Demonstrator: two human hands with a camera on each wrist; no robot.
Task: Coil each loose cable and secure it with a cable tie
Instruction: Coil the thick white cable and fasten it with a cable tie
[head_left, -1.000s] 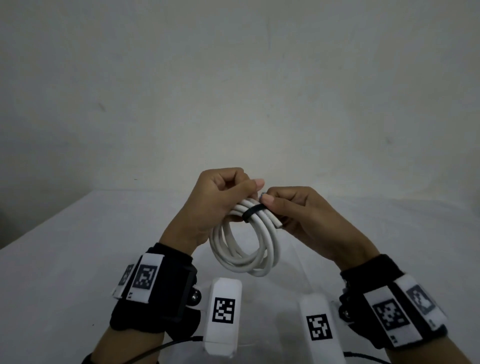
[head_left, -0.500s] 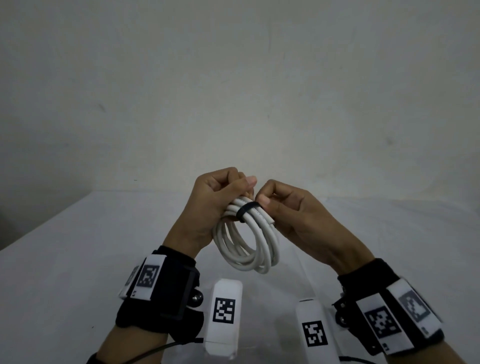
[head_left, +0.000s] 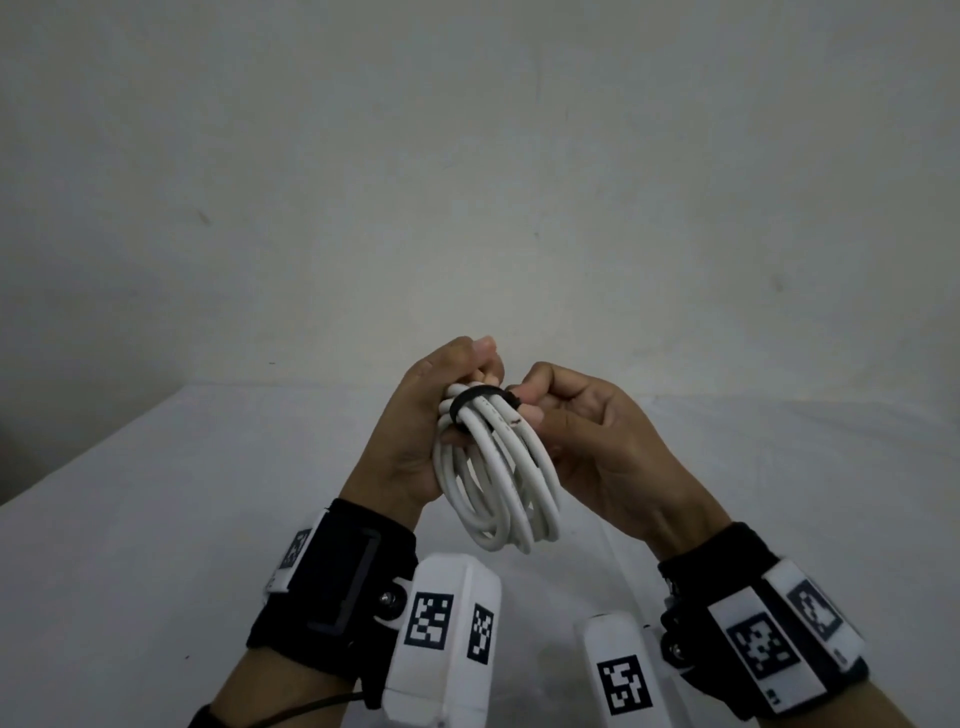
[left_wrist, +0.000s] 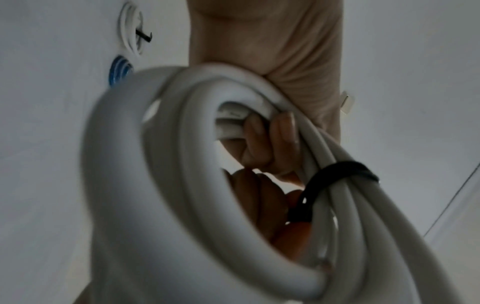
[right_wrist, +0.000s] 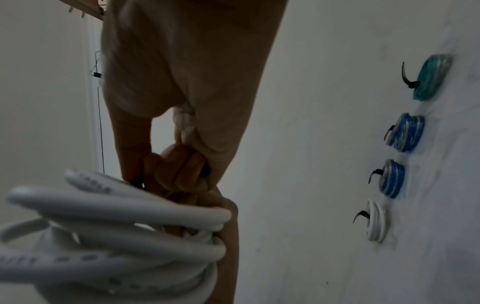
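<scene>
White cable coil (left_wrist: 135, 185) blurred in both wrist views, black cable tie (head_left: 475, 397) tail hidden in right hand (head_left: 582, 441) grip, left hand (head_left: 415, 431) fingertips hidden behind coil

white coiled cable (head_left: 498, 467), black cable tie (head_left: 475, 397), white bench (head_left: 130, 545); teal coil (right_wrist: 432, 77), two blue coils (right_wrist: 406, 132), black-and-white wrist markers (head_left: 428, 621).

white table (head_left: 130, 545) | on it: four tied coils (right_wrist: 400, 179)

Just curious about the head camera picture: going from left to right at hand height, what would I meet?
Left hand → black cable tie around the white cable coil → right hand.
</scene>
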